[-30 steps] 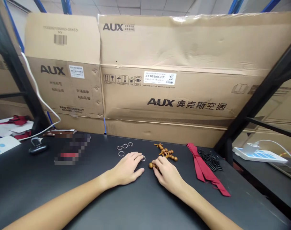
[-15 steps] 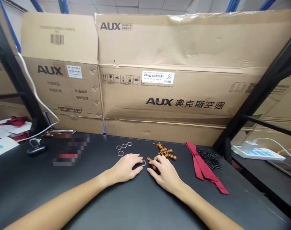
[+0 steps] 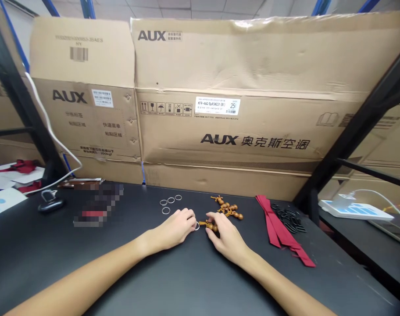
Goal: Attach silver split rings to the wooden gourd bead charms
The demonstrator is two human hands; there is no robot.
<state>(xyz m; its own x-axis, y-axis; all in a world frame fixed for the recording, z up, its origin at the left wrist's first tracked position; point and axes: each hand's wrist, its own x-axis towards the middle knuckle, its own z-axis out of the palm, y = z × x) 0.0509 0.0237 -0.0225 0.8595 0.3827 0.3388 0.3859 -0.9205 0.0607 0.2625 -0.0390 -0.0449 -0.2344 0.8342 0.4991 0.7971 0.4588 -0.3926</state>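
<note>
In the head view, my left hand [image 3: 178,227] has its fingers drawn together on the edge of a silver metal ring [image 3: 197,226]. Part of that ring is hidden behind the fingertips. To its right, a brown wooden gourd pendant [image 3: 212,226] lies with its orange cord pointing at the ring. My right hand [image 3: 228,235] holds this pendant between thumb and fingers. Just behind the right hand is a small cluster of similar gourd pendants [image 3: 232,210] with cords. Several loose rings [image 3: 166,210] rest on the black table beyond my left hand.
Red ribbon strips [image 3: 279,232] lie on the right, beside a pile of black clips [image 3: 288,217]. Cardboard panels [image 3: 219,131] stand along the back edge. At left are a black earphone-like case [image 3: 51,203] and a pixelated dark object [image 3: 99,206]. A white power strip [image 3: 354,210] sits far right.
My left fingers have closed on the near ring. My right hand has shifted slightly right, and the gourd pendant under it now shows more, its cord pointing left at the ring.
</note>
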